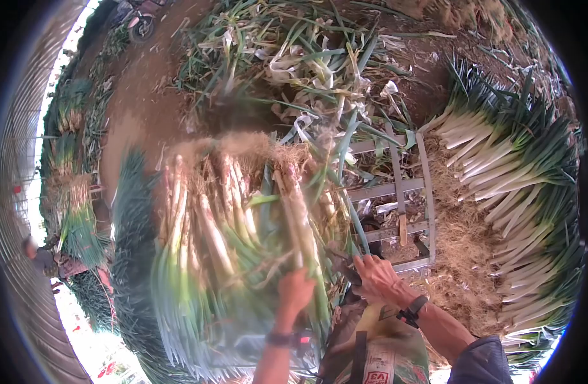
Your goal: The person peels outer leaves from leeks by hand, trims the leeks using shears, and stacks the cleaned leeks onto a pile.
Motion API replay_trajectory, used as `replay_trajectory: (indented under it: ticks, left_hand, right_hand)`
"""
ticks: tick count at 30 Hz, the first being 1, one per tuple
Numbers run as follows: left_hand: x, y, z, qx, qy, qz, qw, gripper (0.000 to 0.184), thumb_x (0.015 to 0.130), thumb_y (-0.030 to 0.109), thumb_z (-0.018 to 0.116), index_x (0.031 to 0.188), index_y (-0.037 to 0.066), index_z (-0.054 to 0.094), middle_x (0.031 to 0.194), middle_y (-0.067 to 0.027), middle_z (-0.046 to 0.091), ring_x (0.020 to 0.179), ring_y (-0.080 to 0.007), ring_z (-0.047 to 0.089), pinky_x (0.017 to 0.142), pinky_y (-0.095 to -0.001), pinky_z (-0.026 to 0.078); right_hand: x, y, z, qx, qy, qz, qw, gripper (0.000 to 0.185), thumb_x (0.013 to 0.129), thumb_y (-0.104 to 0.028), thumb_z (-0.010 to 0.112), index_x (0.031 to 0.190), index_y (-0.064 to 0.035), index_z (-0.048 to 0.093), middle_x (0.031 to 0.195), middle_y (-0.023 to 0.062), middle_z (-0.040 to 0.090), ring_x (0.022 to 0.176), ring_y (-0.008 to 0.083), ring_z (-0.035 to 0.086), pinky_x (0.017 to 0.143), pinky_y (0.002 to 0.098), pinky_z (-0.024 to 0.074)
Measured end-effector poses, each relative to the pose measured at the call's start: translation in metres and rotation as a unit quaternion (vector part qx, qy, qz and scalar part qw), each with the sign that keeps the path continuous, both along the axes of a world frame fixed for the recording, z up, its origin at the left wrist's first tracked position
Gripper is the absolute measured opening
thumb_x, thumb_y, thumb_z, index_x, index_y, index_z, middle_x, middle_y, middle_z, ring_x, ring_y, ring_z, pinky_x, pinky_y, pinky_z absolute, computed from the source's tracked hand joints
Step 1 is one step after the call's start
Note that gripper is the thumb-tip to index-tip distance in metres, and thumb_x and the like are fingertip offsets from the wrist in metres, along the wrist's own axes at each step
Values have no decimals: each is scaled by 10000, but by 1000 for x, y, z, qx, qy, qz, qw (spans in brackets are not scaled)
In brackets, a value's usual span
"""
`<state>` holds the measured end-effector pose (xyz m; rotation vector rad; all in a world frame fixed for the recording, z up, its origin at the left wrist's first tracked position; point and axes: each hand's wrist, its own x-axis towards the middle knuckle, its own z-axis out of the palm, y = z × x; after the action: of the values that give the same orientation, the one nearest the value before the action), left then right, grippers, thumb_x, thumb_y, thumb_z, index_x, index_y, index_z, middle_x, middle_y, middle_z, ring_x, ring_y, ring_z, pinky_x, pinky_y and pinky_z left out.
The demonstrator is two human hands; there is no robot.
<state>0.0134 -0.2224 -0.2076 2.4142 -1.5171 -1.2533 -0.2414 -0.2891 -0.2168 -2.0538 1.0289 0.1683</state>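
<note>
My left hand (297, 291), smeared by motion, is closed around the lower stalk of a long green onion (297, 214), whose hairy root end points away from me. Beneath and left of it lies a thick pile of unpeeled green onions (211, 237), roots at the far side, green leaves toward me. My right hand (380, 280), a dark band at its wrist, has its fingers curled beside a dark object (345, 265) whose kind I cannot make out. A loose green leaf (359, 227) stretches just beyond those fingers.
A metal rack (396, 189) stands ahead of my right hand. Cleaned green onions (498, 173) line the right side by heaped root fibres (460, 249). Stripped leaves (287, 57) cover the ground ahead. Bundled green onions (79, 217) and another person (41, 256) are at far left.
</note>
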Motion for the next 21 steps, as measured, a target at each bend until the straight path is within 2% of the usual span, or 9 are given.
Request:
replay_trajectory:
  ticks: [3, 6, 7, 10, 13, 16, 17, 19, 21]
  left_hand:
    - [11, -17, 9, 61, 79, 87, 991, 315, 814, 232, 676, 1075, 61, 714, 882, -216, 712, 859, -404, 695, 794, -497, 531]
    - [33, -40, 16, 110, 85, 66, 988, 376, 795, 263, 716, 1113, 63, 720, 895, -173, 729, 795, -302, 681, 776, -381, 532]
    - [46, -44, 13, 70, 121, 17, 990, 350, 812, 233, 717, 1112, 52, 727, 870, -154, 733, 760, -300, 684, 727, -381, 537]
    - [76, -70, 17, 165, 41, -106, 980, 266, 829, 165, 701, 1073, 65, 735, 866, -126, 728, 825, -290, 669, 773, -411, 508]
    - [107, -88, 33, 29, -212, -318, 924, 219, 825, 96, 675, 1039, 65, 706, 927, -128, 695, 905, -296, 628, 838, -452, 455]
    - [103, -87, 29, -114, -307, -287, 900, 198, 810, 44, 643, 1007, 57, 654, 1000, -146, 642, 950, -320, 589, 890, -481, 404]
    - [90, -79, 29, -101, -229, -263, 932, 193, 818, 45, 629, 1010, 38, 618, 1008, -176, 603, 928, -349, 590, 845, -484, 446]
    - [54, -41, -11, -98, -152, -191, 965, 183, 840, 66, 630, 1020, 38, 607, 990, -189, 601, 941, -376, 598, 818, -508, 484]
    - [10, -8, -34, -66, -60, -131, 987, 269, 876, 130, 639, 1112, 10, 596, 1050, -219, 610, 966, -416, 614, 856, -526, 509]
  right_hand:
    - [10, -9, -11, -9, 1, -15, 1000, 794, 685, -313, 838, 1306, 11, 463, 1021, 212, 600, 896, 405, 646, 713, 491, 551]
    - [19, -20, -17, -29, 0, -26, 999, 770, 690, -303, 820, 1296, 15, 465, 1007, 213, 601, 877, 417, 654, 707, 498, 553]
    - [22, -24, -19, -38, -1, -29, 999, 762, 693, -301, 813, 1292, 17, 466, 1004, 213, 602, 872, 422, 656, 706, 499, 554]
    - [28, -38, -21, -43, -5, -14, 999, 744, 705, -313, 799, 1284, 20, 472, 999, 217, 603, 878, 423, 658, 720, 494, 560]
    - [36, -52, -19, -42, 7, -9, 999, 727, 705, -300, 791, 1275, 28, 482, 993, 220, 610, 873, 419, 662, 719, 494, 566]
    - [43, -64, -21, -62, -2, -14, 998, 727, 695, -274, 796, 1279, 29, 487, 990, 224, 620, 872, 418, 669, 724, 490, 570]
    - [44, -64, -22, -55, 1, -15, 998, 724, 694, -271, 796, 1276, 31, 489, 987, 225, 623, 872, 419, 671, 725, 492, 571]
    - [52, -75, -26, -50, 2, -13, 999, 716, 694, -263, 796, 1270, 36, 493, 981, 229, 629, 874, 421, 674, 726, 494, 572]
    - [58, -81, -31, -51, 10, -29, 998, 708, 691, -259, 793, 1260, 43, 500, 976, 235, 632, 868, 423, 677, 727, 497, 574]
